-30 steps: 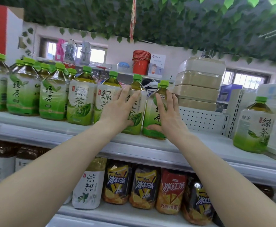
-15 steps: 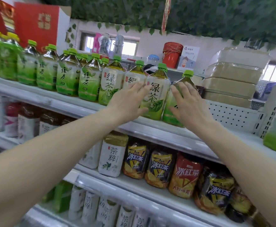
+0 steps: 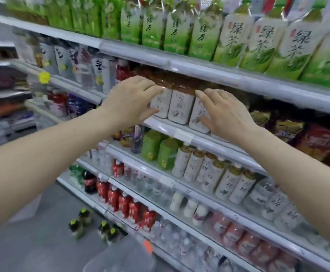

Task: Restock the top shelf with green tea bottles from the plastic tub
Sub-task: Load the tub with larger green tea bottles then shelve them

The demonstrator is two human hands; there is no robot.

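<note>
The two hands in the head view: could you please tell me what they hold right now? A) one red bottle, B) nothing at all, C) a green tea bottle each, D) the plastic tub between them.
B: the left hand and the right hand show spread fingers gripping nothing, in front of the white-label bottles below the top shelf.

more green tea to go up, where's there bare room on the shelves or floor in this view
Top shelf: no gap shows; green tea bottles stand shoulder to shoulder across it. The lower shelves are packed too. The only bare patch is the grey floor left of the loose bottles and the plastic tub.
</note>
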